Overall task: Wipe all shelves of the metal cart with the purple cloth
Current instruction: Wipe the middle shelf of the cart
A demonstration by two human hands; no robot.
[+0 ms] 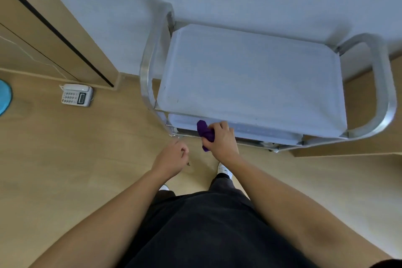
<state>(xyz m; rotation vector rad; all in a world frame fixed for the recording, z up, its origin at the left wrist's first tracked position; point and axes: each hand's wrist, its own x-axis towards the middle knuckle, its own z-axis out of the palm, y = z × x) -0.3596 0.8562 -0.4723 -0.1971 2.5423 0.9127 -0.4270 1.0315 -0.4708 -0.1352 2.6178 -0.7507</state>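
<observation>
right grip (pixel 219 137) clutches bunched purple cloth (pixel 205 131) by shiny metal cart (pixel 250 76); left grip (pixel 171 156) relaxed.

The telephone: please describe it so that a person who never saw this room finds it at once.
From the metal cart by the white wall, look left across the wooden floor to the foot of the brown door frame. The telephone lies there on the floor. It alone is white with a grey keypad and small dark display.
</observation>
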